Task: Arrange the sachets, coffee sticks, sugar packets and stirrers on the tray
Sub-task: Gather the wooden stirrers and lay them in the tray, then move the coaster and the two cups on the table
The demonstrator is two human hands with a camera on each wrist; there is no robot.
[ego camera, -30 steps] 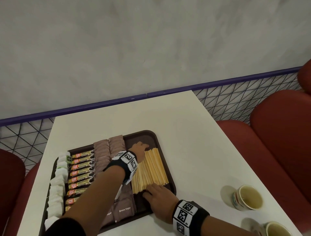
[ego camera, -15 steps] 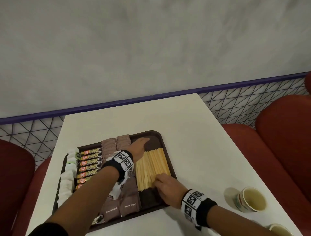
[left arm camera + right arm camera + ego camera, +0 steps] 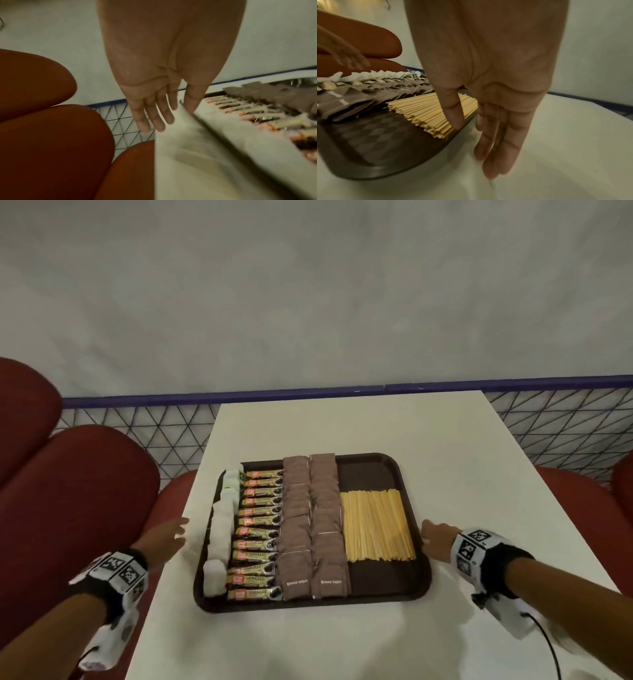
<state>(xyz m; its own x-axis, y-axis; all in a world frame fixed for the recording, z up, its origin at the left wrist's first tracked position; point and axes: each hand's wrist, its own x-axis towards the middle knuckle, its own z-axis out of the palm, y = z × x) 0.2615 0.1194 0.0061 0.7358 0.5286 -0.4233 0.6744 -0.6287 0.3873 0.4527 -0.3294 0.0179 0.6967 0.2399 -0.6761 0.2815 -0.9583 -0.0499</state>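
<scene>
1. The brown tray (image 3: 373, 474) sits on the white table (image 3: 342, 426); every place below is given relative to the tray.
2. White sachets (image 3: 219, 529) run in a column along the tray's left edge, from its far end to its near end.
3. Coffee sticks (image 3: 260, 534) lie crosswise in a stacked column just right of the sachets.
4. Brown sugar packets (image 3: 313, 525) form two overlapping columns down the tray's middle, touching the coffee sticks on one side.
5. Wooden stirrers (image 3: 375, 525) lie side by side in the tray's right part, lengthwise, just right of the sugar packets. Bare tray floor shows beyond their far ends and before their near ends.
6. Your left hand (image 3: 164, 539) is just outside the tray's left rim, over the table edge. In the left wrist view its fingers (image 3: 154, 115) are straight and spread, holding nothing; whether the thumb touches the rim is blurred and cannot be told.
7. Your right hand (image 3: 436, 537) is at the tray's right rim. In the right wrist view the thumb comes down at the rim beside the stirrers, while the other fingers (image 3: 496, 142) hang straight outside the tray, toward the table. It grasps nothing.
8. Red seats (image 3: 85, 491) stand left and right of the tray's table.
</scene>
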